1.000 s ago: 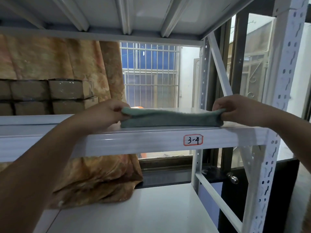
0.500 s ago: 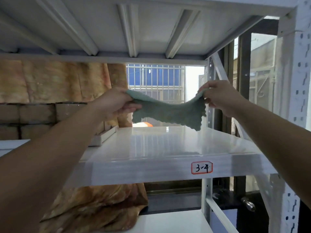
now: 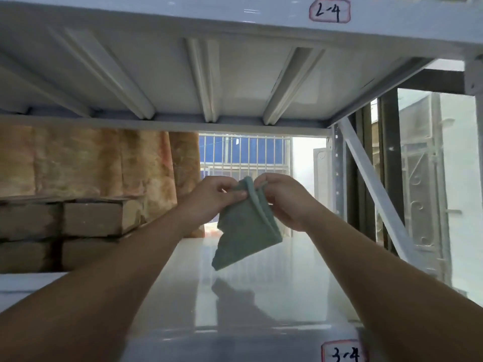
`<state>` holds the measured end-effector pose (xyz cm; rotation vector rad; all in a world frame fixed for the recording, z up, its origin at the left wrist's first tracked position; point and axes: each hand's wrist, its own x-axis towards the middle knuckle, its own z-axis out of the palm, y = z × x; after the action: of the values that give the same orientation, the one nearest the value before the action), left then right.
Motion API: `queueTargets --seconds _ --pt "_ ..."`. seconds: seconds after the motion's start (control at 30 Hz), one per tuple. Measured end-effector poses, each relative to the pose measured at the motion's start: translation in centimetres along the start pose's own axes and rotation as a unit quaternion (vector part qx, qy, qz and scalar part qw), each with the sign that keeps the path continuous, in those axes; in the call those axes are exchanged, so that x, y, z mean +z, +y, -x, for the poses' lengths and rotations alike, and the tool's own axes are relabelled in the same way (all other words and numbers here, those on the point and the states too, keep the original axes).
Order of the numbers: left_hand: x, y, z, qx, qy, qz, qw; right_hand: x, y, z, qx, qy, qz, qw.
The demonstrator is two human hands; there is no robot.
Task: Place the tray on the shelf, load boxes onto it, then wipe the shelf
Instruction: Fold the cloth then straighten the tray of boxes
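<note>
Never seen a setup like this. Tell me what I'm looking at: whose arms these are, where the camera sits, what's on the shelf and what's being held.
There is no machine here. The arms belong to a person, and every picture comes from one wide-angle camera worn on their head, looking forward and down. The left hand and right hand both pinch the top of a green cloth, which hangs folded above the white shelf without touching it. The shelf's front edge carries a label reading 3-4; the shelf above is labelled 2-4. At the left, brown boxes stand stacked two high. Behind are a patterned curtain and a barred window.
</note>
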<state>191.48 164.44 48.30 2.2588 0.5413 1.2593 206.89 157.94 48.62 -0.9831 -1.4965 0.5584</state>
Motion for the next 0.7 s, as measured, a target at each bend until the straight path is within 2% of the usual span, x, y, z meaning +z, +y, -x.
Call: queueTargets --seconds 0.27,0.5,0.7 --pt "0.3 -0.4 0.4 0.024 0.021 -0.008 0.999 0.4 0.5 -0.1 -0.040 0.006 -0.052 0.998" --pt "0.4 -0.2 0.8 0.024 0.047 0.029 0.998 0.5 0.6 0.4 0.002 0.006 -0.091 0.996" --pt "0.4 -0.6 0.7 0.033 0.076 -0.008 0.997 0.6 0.8 1.0 0.004 -0.010 -0.043 0.999"
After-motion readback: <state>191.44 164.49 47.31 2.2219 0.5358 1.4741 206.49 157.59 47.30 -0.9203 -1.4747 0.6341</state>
